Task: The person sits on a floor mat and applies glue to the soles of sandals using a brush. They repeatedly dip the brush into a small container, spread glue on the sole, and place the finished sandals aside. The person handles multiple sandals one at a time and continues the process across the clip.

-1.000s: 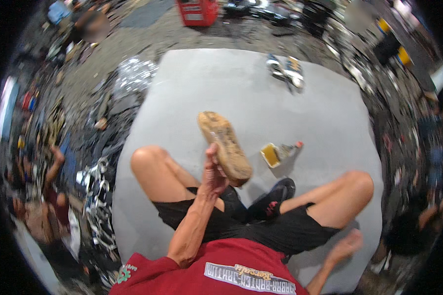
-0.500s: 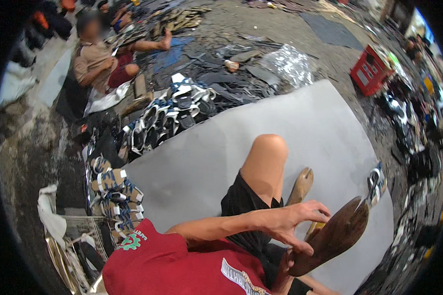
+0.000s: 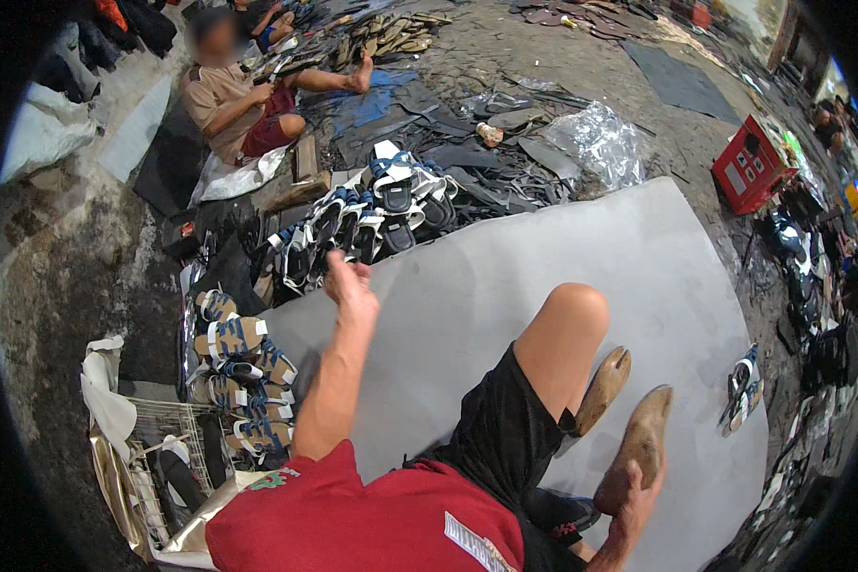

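My right hand [image 3: 639,491], at the lower right, is wrapped round the heel end of a brown wooden shoe last [image 3: 637,434], whose toe points up and away. A second wooden last [image 3: 604,389] lies on the grey sheet beside my bent knee. My left arm stretches forward, its hand [image 3: 351,281] at the near edge of a pile of white, blue and black sandals [image 3: 391,205]. That hand's fingers look extended and partly apart, with nothing seen in them. Whether it touches a sandal I cannot tell.
A large grey sheet [image 3: 458,286] covers the floor before me. Tan-soled sandals [image 3: 238,338] stand in rows at left, above a wire rack [image 3: 176,429]. A few sandals [image 3: 742,389] lie at the right edge. A co-worker [image 3: 234,105] sits far left; a red crate [image 3: 748,167] stands far right.
My left hand has left the last and swung forward and left to the sandal pile. My right hand still holds the last, now lower and farther from the leg. The view has shifted slightly.
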The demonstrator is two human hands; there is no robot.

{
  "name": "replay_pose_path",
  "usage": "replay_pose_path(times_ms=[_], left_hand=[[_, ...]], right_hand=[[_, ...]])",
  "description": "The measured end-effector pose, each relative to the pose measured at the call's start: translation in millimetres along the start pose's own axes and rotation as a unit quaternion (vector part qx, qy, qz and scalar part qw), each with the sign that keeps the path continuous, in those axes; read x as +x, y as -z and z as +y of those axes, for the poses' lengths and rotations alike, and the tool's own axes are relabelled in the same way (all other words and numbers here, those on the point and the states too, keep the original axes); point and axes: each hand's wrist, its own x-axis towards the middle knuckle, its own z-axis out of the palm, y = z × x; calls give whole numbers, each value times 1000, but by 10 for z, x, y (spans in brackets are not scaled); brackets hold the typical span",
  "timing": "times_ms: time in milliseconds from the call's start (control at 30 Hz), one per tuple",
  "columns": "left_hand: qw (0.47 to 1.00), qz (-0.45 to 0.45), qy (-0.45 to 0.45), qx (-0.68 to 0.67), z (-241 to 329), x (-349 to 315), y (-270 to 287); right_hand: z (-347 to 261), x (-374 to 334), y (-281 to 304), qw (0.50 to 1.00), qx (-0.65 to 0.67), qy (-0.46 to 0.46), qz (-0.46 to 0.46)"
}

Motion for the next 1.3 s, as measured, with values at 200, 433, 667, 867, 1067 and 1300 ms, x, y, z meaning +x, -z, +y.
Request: replay_pose_path(times_ms=[200, 433, 667, 867, 1067, 1300], left_hand=[[986, -60, 141, -69, 672, 1696, 170], [948, -318, -1, -9, 262, 564, 40], [875, -426, -163, 161, 288, -1366, -281], [780, -585, -121, 189, 154, -2372, -524], [693, -673, -89, 240, -24, -2761, -410], [565, -707, -193, 379, -149, -2837, -94]], right_hand=[[451, 589, -552, 998, -39, 3, -45], [475, 748, -1077, 997, 9, 43, -60], [-80, 401, -847, 998, 56, 3, -13], [-974, -177, -482, 979, 36, 173, -104], [-1344, -677, -447, 964, -59, 223, -134], [-1355, -806, -530, 976, 9, 190, -102]])
